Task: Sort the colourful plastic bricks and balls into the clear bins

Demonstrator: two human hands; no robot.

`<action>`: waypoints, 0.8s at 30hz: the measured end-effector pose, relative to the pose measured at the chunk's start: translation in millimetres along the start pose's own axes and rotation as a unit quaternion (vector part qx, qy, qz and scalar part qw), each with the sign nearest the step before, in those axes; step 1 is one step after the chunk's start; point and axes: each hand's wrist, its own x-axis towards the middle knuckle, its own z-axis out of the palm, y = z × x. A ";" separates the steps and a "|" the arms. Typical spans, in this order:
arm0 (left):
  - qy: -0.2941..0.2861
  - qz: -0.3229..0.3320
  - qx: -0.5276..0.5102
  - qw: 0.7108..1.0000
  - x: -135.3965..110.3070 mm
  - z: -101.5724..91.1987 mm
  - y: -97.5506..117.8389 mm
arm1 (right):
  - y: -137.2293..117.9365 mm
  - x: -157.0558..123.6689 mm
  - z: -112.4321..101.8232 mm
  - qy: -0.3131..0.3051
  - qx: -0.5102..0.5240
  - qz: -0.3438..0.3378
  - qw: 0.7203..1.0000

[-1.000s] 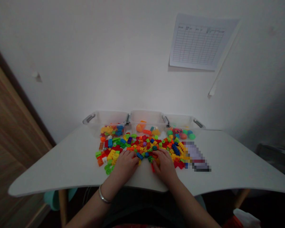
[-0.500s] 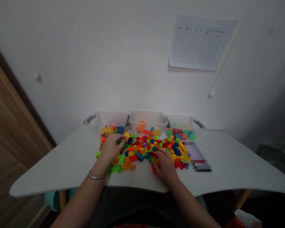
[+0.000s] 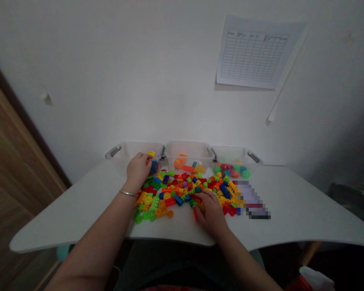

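Observation:
A yellow round toy piece [image 3: 151, 154], much like the wheels in the pile, is pinched in the fingertips of my left hand [image 3: 138, 169]. That hand is raised over the front of the left clear bin [image 3: 130, 149] and hides part of its contents. My right hand [image 3: 210, 208] rests at the near edge of a pile of colourful building bricks [image 3: 178, 190], fingers apart and touching bricks. Green toy wheels [image 3: 146, 216] and an orange wheeled piece [image 3: 164, 213] lie at the pile's near left.
The middle bin [image 3: 188, 150] holds a few orange and yellow pieces, and the right bin [image 3: 230, 152] holds round multicoloured ones. A pixelated flat object [image 3: 251, 200] lies right of the pile on the white table [image 3: 75, 210]. A printed sheet [image 3: 255, 56] hangs on the wall.
My left hand has moved up and away from the pile to the left bin, carrying the yellow round piece. My right hand has stayed in place.

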 end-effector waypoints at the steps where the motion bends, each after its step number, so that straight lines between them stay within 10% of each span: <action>1: -0.002 0.001 -0.001 1.000 -1.1 0.9 0.5 | 0.3 0.0 0.2 -0.001 -0.002 0.001 1.000; 15: 0.017 0.079 -0.024 0.996 -7.4 28.5 -10.0 | 2.8 0.2 1.4 -0.007 -0.005 0.006 1.000; 24: 0.004 0.094 -0.199 0.976 -25.2 2.3 -1.5 | 2.8 -0.8 1.4 -0.009 -0.004 0.005 1.000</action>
